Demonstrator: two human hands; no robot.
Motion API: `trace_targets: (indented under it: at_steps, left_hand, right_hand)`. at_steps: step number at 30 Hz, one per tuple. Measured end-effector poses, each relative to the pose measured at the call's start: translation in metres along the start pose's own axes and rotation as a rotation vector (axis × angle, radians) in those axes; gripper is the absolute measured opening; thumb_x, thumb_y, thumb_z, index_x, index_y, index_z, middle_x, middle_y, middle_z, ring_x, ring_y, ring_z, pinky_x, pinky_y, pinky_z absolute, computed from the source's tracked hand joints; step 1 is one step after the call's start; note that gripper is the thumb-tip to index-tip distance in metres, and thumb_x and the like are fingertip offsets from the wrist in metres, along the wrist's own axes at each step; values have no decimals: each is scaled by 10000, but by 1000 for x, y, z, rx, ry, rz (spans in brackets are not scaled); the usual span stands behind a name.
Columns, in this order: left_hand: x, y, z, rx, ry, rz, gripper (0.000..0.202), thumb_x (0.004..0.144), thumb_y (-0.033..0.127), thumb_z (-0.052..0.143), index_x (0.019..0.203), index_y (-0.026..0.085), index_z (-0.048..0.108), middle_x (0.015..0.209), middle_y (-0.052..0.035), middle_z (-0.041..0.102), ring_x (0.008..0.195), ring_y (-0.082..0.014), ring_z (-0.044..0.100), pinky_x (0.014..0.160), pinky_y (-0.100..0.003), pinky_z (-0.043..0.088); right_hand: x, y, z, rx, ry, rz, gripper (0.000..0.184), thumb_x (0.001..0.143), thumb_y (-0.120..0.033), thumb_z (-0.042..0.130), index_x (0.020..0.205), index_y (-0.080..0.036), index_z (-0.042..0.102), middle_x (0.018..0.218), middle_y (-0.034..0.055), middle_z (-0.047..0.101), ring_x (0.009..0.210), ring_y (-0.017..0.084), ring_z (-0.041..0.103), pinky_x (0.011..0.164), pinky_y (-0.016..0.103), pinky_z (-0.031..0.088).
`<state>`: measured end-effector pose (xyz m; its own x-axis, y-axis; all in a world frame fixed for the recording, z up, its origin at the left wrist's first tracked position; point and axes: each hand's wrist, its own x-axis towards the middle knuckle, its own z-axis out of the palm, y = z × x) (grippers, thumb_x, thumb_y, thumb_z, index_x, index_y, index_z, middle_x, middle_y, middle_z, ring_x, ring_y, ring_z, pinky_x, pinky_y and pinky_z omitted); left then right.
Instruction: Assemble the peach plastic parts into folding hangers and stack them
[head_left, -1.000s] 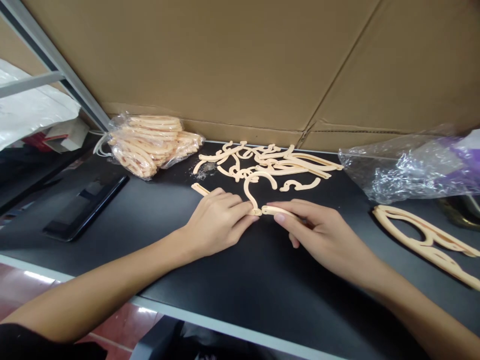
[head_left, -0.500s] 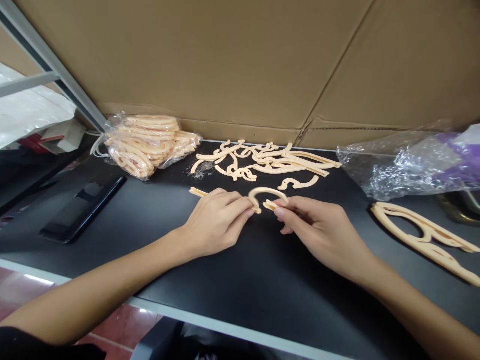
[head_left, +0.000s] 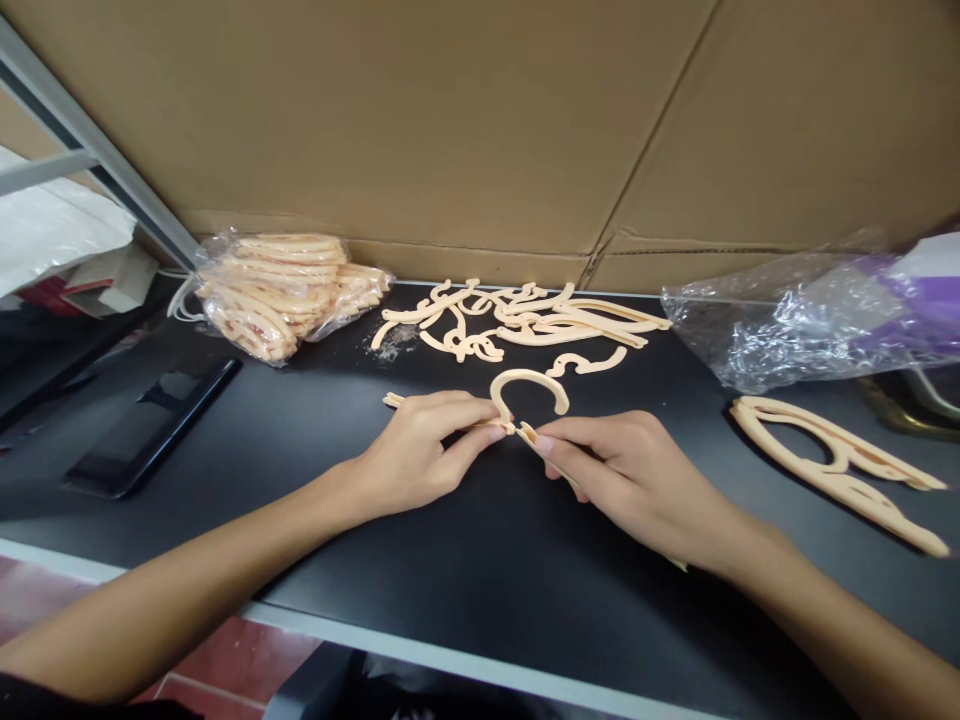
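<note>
Above the black tabletop (head_left: pixel 450 590), my left hand (head_left: pixel 412 445) pinches a cream plastic hanger hook (head_left: pixel 525 376) together with a cream hanger arm (head_left: pixel 392 400), whose far end sticks out behind the fingers. The hook curves up and over to the right. My right hand (head_left: pixel 619 455) grips a second cream hanger arm (head_left: pixel 528 434) between thumb and fingers; most of it is hidden under the palm. Its tip is right beside the hook's base; whether the two touch I cannot tell. A loose hook (head_left: pixel 592 364) lies just beyond my hands.
Behind lies a pile of hanger parts (head_left: pixel 517 320). A clear bag of hanger pieces (head_left: pixel 270 290) stands at back left, near a glossy black object (head_left: pixel 157 425). To the right are a folded hanger (head_left: pixel 795 450) and crumpled plastic wrap (head_left: pixel 787 330). Cardboard (head_left: pixel 390 120) walls the back.
The hook has swung clear of my right fingers and now shows its whole curve. My right hand has moved slightly left and down, bringing its hanger arm's tip closer to the hook's base.
</note>
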<state>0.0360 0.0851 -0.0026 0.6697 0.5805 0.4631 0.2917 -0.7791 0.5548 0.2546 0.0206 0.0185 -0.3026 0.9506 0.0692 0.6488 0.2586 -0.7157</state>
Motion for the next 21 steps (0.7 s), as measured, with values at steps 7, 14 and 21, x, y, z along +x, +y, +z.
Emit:
trace_targets:
  at_steps: [7, 14, 21]
  left_hand:
    - [0, 3, 0, -59, 61, 71, 137, 937, 141, 615, 1011, 154, 729, 1045, -63, 775, 933, -147, 736, 843, -240, 592]
    - [0, 3, -3, -31, 29, 136, 125, 918, 125, 631, 982, 136, 737, 1027, -79, 778, 908, -150, 744, 829, -233, 606]
    - [3, -2, -10, -136, -100, 181, 143, 921, 112, 615, 972, 161, 739, 995, -64, 775, 933, -156, 736, 864, -261, 604]
  right_hand:
    - [2, 0, 0, 73, -54, 35, 340, 961, -301, 468, 680, -198, 629, 533, -30, 563, 487, 108, 507, 512, 247, 384]
    - [2, -2, -1, 73, -121, 54, 398, 988, -373, 437, 651, -206, 567, 519, -46, 474, 482, 100, 434, 495, 250, 333]
    - [-3, -2, -1, -71, -197, -28, 366, 1028, -362, 347, 706, -220, 449, 611, -35, 480, 540, 112, 401, 550, 284, 301]
